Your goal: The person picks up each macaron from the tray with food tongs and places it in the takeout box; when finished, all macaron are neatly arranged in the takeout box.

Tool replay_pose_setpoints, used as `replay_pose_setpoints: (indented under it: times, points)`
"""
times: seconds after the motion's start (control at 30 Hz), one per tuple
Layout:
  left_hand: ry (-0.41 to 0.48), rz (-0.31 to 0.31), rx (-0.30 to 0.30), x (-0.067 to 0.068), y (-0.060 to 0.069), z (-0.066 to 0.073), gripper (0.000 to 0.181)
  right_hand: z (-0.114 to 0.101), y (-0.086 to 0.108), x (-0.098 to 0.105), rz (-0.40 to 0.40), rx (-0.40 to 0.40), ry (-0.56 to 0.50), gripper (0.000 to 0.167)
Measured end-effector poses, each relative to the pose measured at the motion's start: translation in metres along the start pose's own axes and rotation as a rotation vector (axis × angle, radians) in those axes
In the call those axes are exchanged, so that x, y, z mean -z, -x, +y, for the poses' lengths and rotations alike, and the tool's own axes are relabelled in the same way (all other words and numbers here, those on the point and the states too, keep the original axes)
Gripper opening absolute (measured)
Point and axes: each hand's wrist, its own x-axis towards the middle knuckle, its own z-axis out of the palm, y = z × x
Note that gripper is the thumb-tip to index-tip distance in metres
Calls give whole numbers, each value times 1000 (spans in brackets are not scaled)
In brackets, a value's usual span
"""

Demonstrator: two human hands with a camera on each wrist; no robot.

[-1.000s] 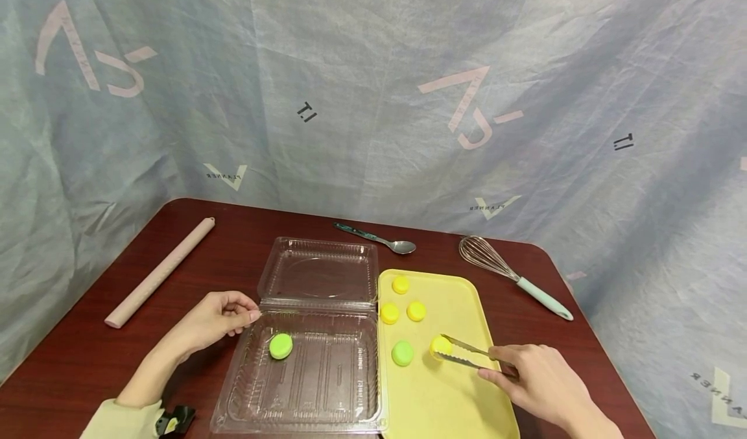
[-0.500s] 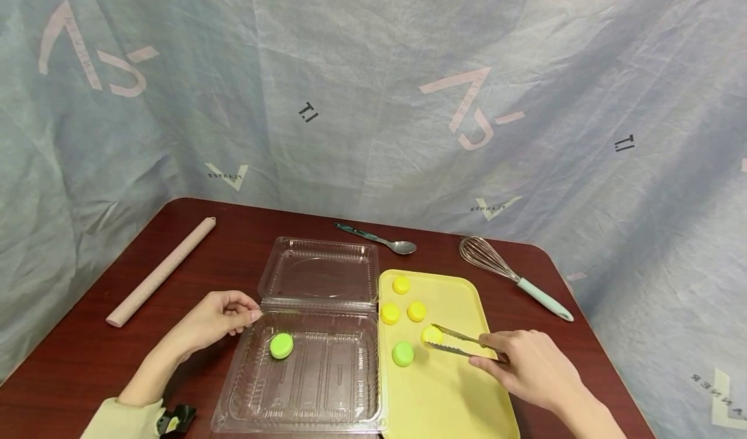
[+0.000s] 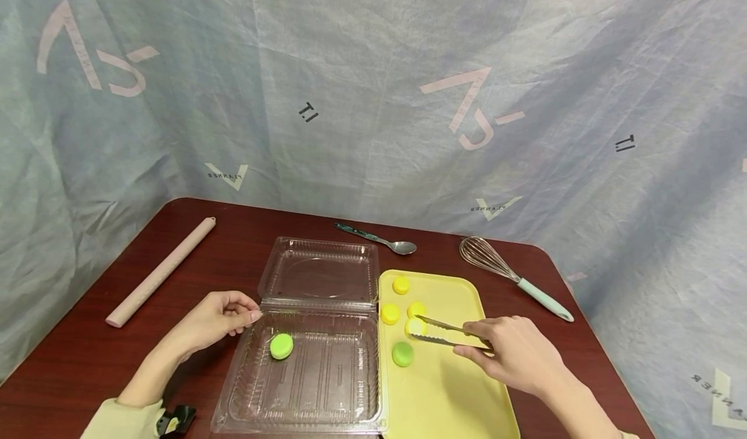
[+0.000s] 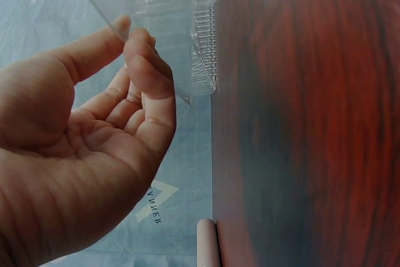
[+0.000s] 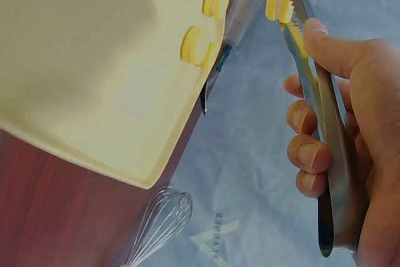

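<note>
My right hand (image 3: pixel 513 355) grips metal tongs (image 5: pixel 337 161), whose toothed tips pinch a yellow macaron (image 5: pixel 278 1). In the right wrist view this macaron hangs clear above the yellow tray (image 3: pixel 455 400). On the tray lie a green macaron (image 3: pixel 403 354) and three yellow ones, one yellow macaron (image 3: pixel 417 308) right behind the tong tips. Beside the tray, a clear plastic clamshell box (image 3: pixel 321 387) stands with its lid folded back. One green macaron (image 3: pixel 281 346) sits inside, at the left. My left hand (image 4: pixel 94 123) pinches the box's left edge between thumb and forefinger.
A pale pink rolling pin (image 3: pixel 160 272) lies at the table's left. Behind the box and tray is a spoon (image 3: pixel 403 247) with a dark patterned handle. A whisk (image 3: pixel 516 277) lies right of the tray. A grey cloth (image 3: pixel 350 102) hangs behind the table (image 3: pixel 233 231).
The right hand has moved left and away from the body, carrying the tongs and the yellow macaron across the tray toward the box. The left hand has stayed at the box's edge.
</note>
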Motion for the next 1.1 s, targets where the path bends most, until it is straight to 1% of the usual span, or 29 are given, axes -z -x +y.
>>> replay_pose_setpoints:
  times: [0.13, 0.33, 0.53, 0.63, 0.83, 0.97, 1.1]
  points:
    - [5, -5, -4, -2, 0, 0, 22, -5, -6, 1, -4, 16, -16, 24]
    - [0, 7, 6, -2, 0, 0, 21, -12, -17, -3, 4, 52, -11, 29]
    - [-2, 10, 8, -2, 0, -1, 21, -20, -27, -10, 43, 108, -4, 36]
    - [-3, 10, 6, -1, 0, -1, 21, -24, -32, -12, 51, 128, -7, 36]
    - [3, 9, -1, -1, 0, 0, 21, -34, -42, -16, 28, 154, -22, 38]
    - [4, 10, -2, -1, 0, 1, 21, -41, -48, -20, 12, 178, -31, 34]
    - [6, 7, -1, 0, 0, 1, 21, -49, -54, -25, -14, 179, -43, 29]
